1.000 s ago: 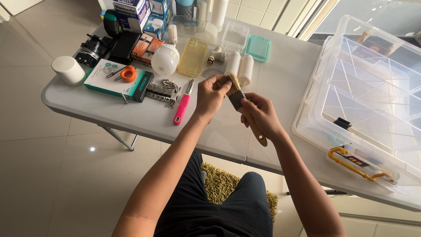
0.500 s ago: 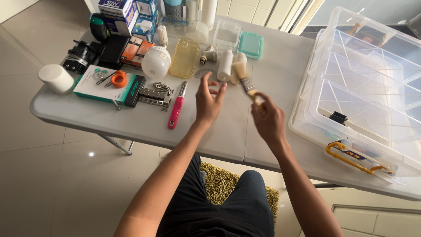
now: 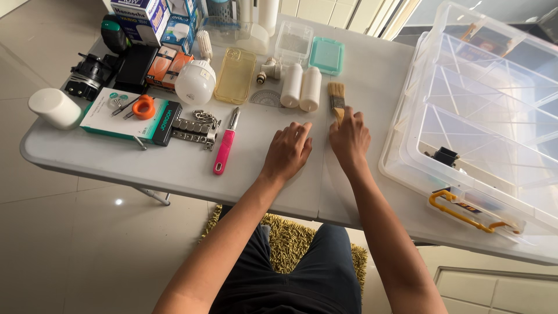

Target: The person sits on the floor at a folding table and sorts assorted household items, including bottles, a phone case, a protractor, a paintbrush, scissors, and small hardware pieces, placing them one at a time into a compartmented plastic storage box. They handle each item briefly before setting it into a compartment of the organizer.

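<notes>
Pale floor tiles surround a grey folding table, and a shaggy olive mat lies under it by your knees. Your right hand rests on the tabletop, fingers curled over the handle of a paintbrush; the metal ferrule and pale bristles stick out beyond your fingertips, pointing away from you, and the brush lies flat on the table. How tightly you grip the handle cannot be told, since your hand covers it. Your left hand lies palm down just beside the right, fingers together and slightly spread at the tips, holding nothing.

Just past the brush, to its left, stand two white cylinders side by side, with a clear protractor next to them. Farther left lie a pink-handled utility knife, a string of metal blocks, a large white bulb, a yellowish phone case and a flat white-and-green box with an orange tape measure on it. A white round container sits near the table's left edge. To your right, a clear plastic compartment organiser with yellow latches lies open, a small black item in one compartment.
</notes>
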